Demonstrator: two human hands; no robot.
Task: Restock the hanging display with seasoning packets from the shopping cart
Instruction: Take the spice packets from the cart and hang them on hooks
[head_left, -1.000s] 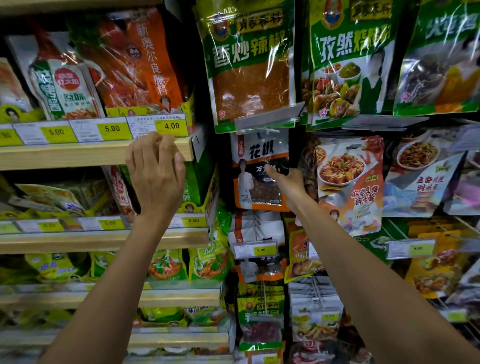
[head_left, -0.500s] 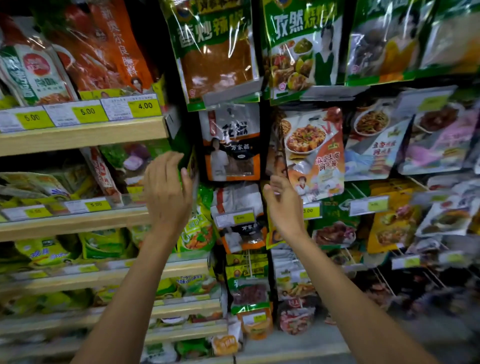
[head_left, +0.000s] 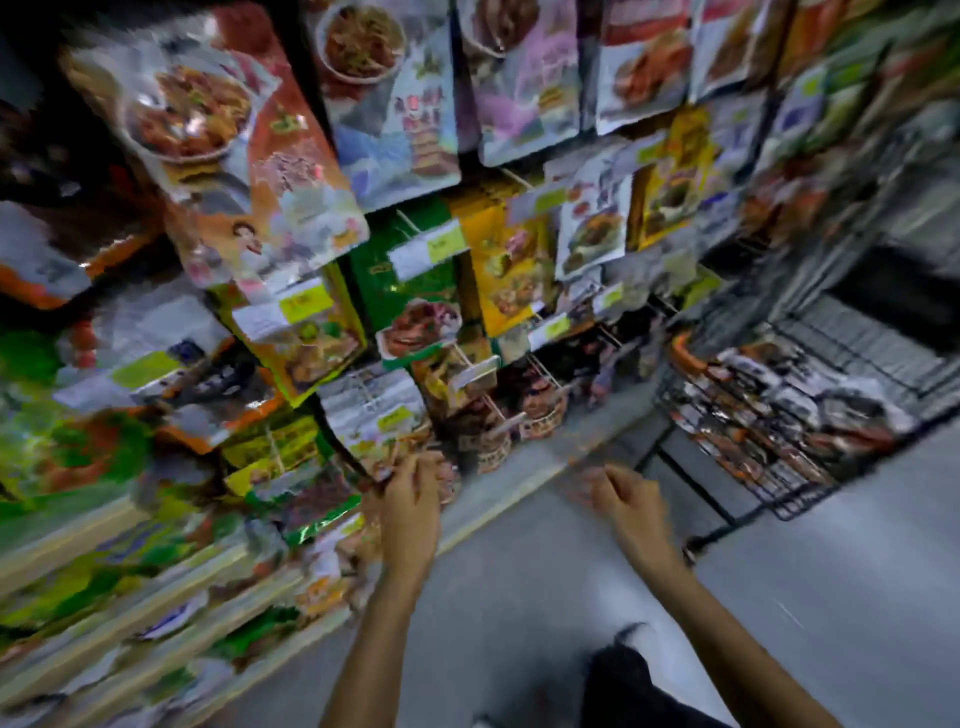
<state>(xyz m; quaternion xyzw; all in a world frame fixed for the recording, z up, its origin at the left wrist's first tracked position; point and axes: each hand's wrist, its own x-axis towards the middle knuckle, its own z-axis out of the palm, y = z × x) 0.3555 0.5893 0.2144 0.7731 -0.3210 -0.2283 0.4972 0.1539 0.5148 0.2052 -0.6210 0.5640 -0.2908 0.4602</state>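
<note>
Seasoning packets (head_left: 769, 410) lie heaped in the wire shopping cart (head_left: 862, 338) at about three o'clock from the person's hands. The cart stands close beside the hanging display (head_left: 415, 270), which fills everything from nine to one o'clock. Over the grey floor (head_left: 519, 597) the right hand (head_left: 623, 499) has its fingers loosely curled, holding nothing. The left hand (head_left: 410, 499) is before the display's lowest packets, fingers curled; blur hides whether they pinch anything.
</note>
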